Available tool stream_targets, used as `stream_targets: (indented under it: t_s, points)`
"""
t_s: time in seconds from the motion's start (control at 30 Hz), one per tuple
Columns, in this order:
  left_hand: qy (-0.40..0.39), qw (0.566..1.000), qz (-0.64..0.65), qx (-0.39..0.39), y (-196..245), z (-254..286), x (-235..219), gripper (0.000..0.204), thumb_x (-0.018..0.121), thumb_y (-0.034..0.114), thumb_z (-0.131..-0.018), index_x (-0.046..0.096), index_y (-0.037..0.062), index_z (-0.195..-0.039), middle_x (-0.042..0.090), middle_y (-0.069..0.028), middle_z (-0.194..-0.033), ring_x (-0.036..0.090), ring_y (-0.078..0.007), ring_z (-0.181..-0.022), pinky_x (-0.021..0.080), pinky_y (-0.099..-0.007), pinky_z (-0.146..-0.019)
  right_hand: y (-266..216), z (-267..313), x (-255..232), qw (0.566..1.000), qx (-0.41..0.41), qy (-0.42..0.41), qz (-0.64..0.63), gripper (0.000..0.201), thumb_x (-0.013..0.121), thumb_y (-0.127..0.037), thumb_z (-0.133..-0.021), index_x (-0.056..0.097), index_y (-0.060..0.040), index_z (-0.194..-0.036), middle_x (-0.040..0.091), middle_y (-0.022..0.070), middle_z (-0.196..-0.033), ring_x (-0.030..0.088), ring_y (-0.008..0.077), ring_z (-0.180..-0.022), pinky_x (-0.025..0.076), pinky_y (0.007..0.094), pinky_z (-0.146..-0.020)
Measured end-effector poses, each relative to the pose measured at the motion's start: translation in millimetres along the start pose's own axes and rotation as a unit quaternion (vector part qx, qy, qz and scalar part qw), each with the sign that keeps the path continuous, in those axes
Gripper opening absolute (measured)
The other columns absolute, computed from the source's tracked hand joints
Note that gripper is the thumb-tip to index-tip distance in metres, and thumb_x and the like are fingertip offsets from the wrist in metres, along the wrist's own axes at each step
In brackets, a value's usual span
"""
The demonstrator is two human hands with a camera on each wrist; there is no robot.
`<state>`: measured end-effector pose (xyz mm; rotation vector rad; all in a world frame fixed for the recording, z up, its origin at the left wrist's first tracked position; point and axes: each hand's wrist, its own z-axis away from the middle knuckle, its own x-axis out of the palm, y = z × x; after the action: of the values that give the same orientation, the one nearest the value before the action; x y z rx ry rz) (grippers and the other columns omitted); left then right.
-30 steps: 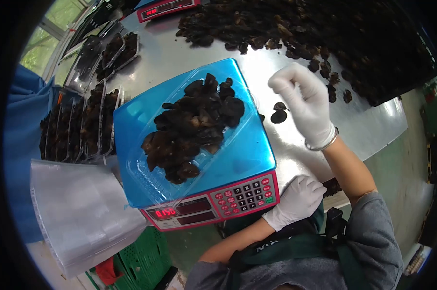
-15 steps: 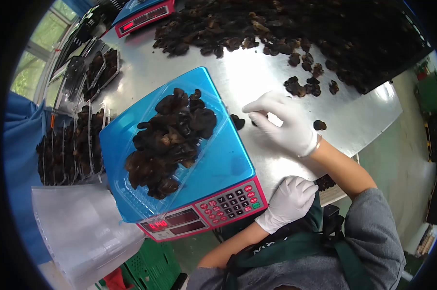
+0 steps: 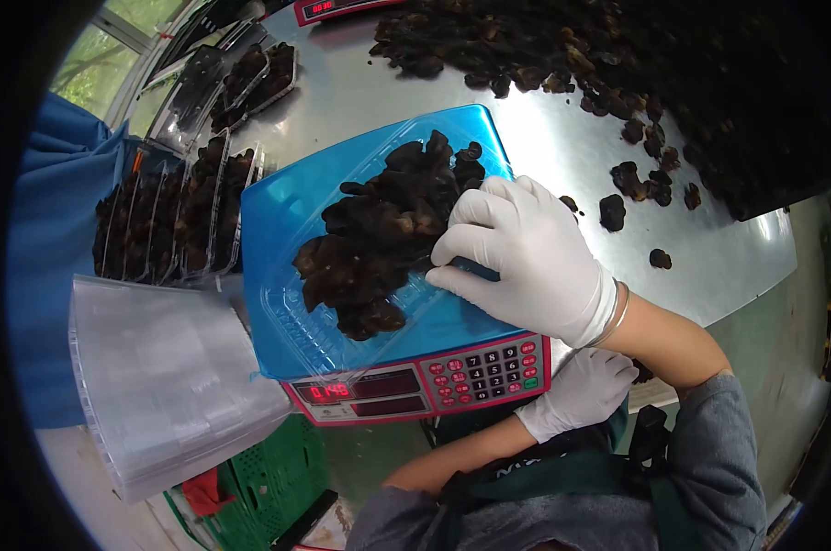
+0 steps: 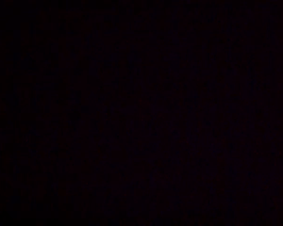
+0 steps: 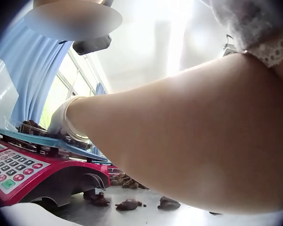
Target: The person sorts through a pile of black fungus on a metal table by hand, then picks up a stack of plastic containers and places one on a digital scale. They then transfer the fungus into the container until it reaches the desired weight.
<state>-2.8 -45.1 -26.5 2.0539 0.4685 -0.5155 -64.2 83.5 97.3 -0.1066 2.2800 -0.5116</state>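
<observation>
Heaped dark wood ear mushrooms [image 3: 379, 225] lie in a clear plastic tray [image 3: 291, 317] on the blue platform [image 3: 278, 216] of a red-framed digital scale [image 3: 406, 395]. My white-gloved right hand [image 3: 530, 262] is over the platform's right side, thumb and fingers bent together at the heap's edge, pinching a mushroom there; the fingertips are partly hidden. The scale's red display reads about 0.140. My gloved left hand [image 3: 585, 390] rests loosely curled near the table's front edge, holding nothing. The right wrist view shows a forearm [image 5: 179, 127] reaching toward the scale. The left wrist view is dark.
Several filled clear trays [image 3: 177, 216] stand left of the scale, beside a stack of clear plastic lids [image 3: 168, 376]. A large mushroom pile [image 3: 691, 92] covers the back right of the metal table [image 3: 746, 257]. Loose mushrooms [image 3: 611, 213] lie nearer. Another scale [image 3: 328, 9] stands behind.
My right hand has moved from above the table, right of the scale, left onto the mushrooms in the tray. The left hand stays put. The head view has shifted.
</observation>
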Motion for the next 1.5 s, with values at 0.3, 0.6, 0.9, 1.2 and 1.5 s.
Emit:
stream_targets:
  t_s: [0.3, 0.6, 0.9, 1.2, 1.5]
  points:
    - [-0.007, 1.0, 0.0, -0.001, -1.4, 2.4, 3.2, 0.019, 0.059, 0.02, -0.085, 0.066, 0.006, -0.095, 0.061, -0.0083, -0.089, 0.061, -0.0267, -0.087, 0.048, -0.0414, -0.075, -4.4, -3.2, -1.7, 0.998, -0.016, 0.003, 0.053, 0.02, 0.079, -0.022, -0.072, 0.064, -0.0139, -0.082, 0.055, -0.0004, -0.083, 0.057, 0.019, -0.081, 0.042, 0.0346, -0.068]
    - [0.009, 1.0, 0.0, 0.012, -1.7, 1.6, 2.9, 0.018, 0.06, 0.019, -0.085, 0.066, 0.0048, -0.094, 0.061, -0.0093, -0.089, 0.061, -0.0282, -0.085, 0.048, -0.0415, -0.069, -8.2, -6.2, -3.3, 0.998, -0.023, -0.028, 0.055, 0.016, 0.075, -0.02, -0.074, 0.062, -0.0135, -0.079, 0.052, 0.001, -0.08, 0.055, 0.0188, -0.078, 0.042, 0.0327, -0.066]
    - [-0.042, 0.998, 0.036, -0.033, 0.0, 4.4, 2.9, 0.021, 0.064, 0.013, -0.083, 0.065, 0.0051, -0.102, 0.061, -0.0158, -0.099, 0.061, -0.0379, -0.092, 0.048, -0.05, -0.077, -15.1, -11.8, 1.9, 0.975, -0.105, -0.03, 0.192, 0.005, 0.065, -0.016, -0.073, 0.062, -0.0142, -0.077, 0.053, 0.0006, -0.079, 0.054, 0.0175, -0.078, 0.043, 0.0316, -0.065]
    - [0.001, 1.0, 0.026, -0.013, 0.5, 2.4, 0.1, 0.019, 0.065, 0.012, -0.082, 0.067, 0.0064, -0.1, 0.062, -0.0138, -0.102, 0.061, -0.0355, -0.094, 0.049, -0.0478, -0.079, -19.7, -20.5, 2.6, 0.974, -0.06, -0.099, 0.196, 0.015, 0.076, -0.02, -0.076, 0.068, -0.0139, -0.088, 0.057, 0.0006, -0.085, 0.058, 0.0199, -0.078, 0.046, 0.033, -0.068]
    - [-0.128, 0.861, 0.461, -0.175, 14.7, -4.0, -44.8, 0.024, 0.063, 0.011, -0.093, 0.068, 0.0041, -0.115, 0.071, -0.0088, -0.101, 0.067, -0.0185, -0.096, 0.052, -0.0349, -0.086, -11.5, -21.3, -48.3, 0.787, 0.334, -0.084, -0.512, 0.015, 0.071, -0.014, -0.092, 0.069, -0.0013, -0.086, 0.071, 0.0037, -0.081, 0.066, 0.009, -0.075, 0.053, 0.0242, -0.073]
